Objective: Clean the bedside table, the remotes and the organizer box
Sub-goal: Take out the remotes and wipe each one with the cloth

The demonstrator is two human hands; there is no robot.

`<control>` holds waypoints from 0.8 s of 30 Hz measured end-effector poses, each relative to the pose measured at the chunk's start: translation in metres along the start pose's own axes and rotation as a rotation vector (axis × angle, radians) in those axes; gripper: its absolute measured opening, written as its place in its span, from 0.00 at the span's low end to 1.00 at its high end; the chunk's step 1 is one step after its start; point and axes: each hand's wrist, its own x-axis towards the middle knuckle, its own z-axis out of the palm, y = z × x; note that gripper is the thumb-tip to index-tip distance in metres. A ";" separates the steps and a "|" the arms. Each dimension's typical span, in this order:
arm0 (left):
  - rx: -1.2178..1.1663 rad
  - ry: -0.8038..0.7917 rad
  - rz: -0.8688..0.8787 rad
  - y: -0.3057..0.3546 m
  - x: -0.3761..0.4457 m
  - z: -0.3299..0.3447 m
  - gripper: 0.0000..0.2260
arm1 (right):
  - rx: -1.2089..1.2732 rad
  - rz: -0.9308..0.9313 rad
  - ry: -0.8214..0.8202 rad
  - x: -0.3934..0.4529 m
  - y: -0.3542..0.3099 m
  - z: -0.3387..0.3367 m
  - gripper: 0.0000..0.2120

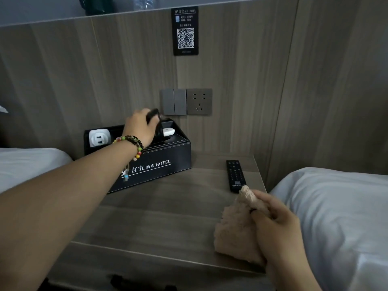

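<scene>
Wooden table (159, 208), bare through the middle. Left hand (139, 128) gripping a dark remote (154, 114) over the organizer box (168, 164). Right hand (279, 223) clutching a cloth (235, 229) near the front edge.

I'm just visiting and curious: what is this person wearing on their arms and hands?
Both forearms are bare, with no sleeves in view. The left wrist carries beaded bracelets: dark beads mixed with green, yellow and red ones, and a small charm hanging below. The right hand wears a dark ring on one finger. No gloves.

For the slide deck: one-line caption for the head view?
Left hand grips a black remote over the organizer box; right hand holds a tan cloth on the bedside table.
</scene>
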 end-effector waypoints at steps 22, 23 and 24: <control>-1.841 -0.237 -0.980 0.034 -0.177 -0.025 0.10 | -0.187 -0.621 -0.025 -0.047 -0.013 0.038 0.18; -1.828 -0.241 -0.937 0.035 -0.176 -0.024 0.11 | -0.235 -0.709 -0.036 -0.051 -0.010 0.043 0.18; -1.809 -0.258 -0.909 0.038 -0.174 -0.025 0.13 | -0.284 -0.780 -0.038 -0.057 -0.005 0.048 0.18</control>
